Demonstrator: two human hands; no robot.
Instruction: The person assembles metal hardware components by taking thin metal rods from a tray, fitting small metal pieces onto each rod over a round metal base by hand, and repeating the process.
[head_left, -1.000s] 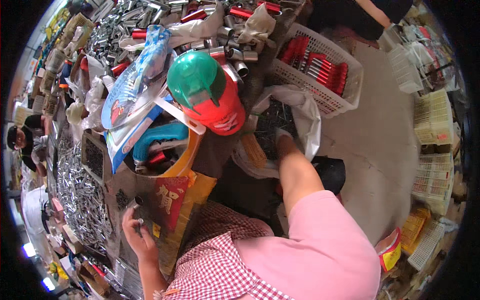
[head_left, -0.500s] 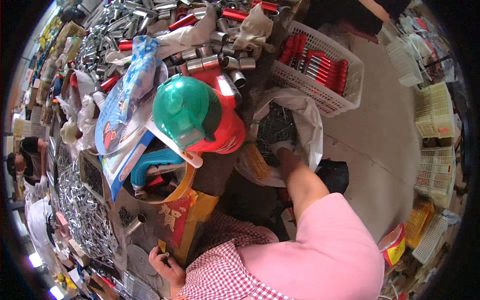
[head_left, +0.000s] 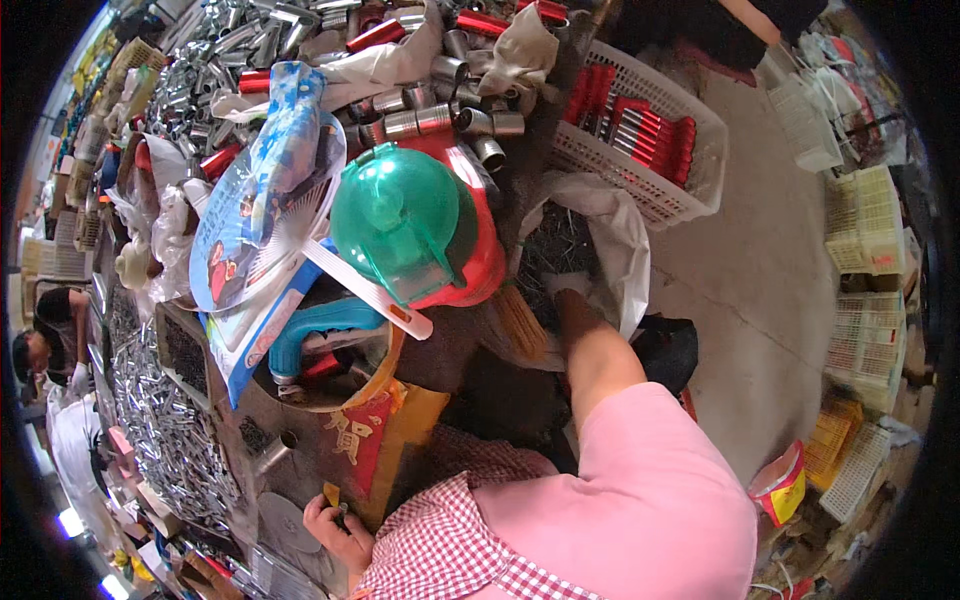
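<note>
My left hand (head_left: 338, 530) rests at the table edge with its fingers curled. Something small and shiny shows by the thumb, too little of it to name, and a yellow scrap (head_left: 331, 494) lies at the fingertips. A grey disc (head_left: 287, 522) is beside that hand. My right arm reaches down into a white woven sack (head_left: 625, 245) that holds dark, thin metal pieces (head_left: 560, 240). At the wrist, my right hand (head_left: 568, 283) has a whitish covering; its fingers are hidden among the pieces.
A red bottle with a green lid (head_left: 395, 220) stands on the table beside a blue fan (head_left: 225, 245) and a round tub (head_left: 385, 375). Metal sleeves (head_left: 420, 122) are heaped behind. A white basket of red-handled tools (head_left: 690, 205) sits beyond the sack; a broom (head_left: 522, 325) is beside it.
The view has shifted slightly, so the bottle and tub appear further right. My right arm stays in the sack, its hand a little lower among the pieces. My left hand keeps its curled pose.
</note>
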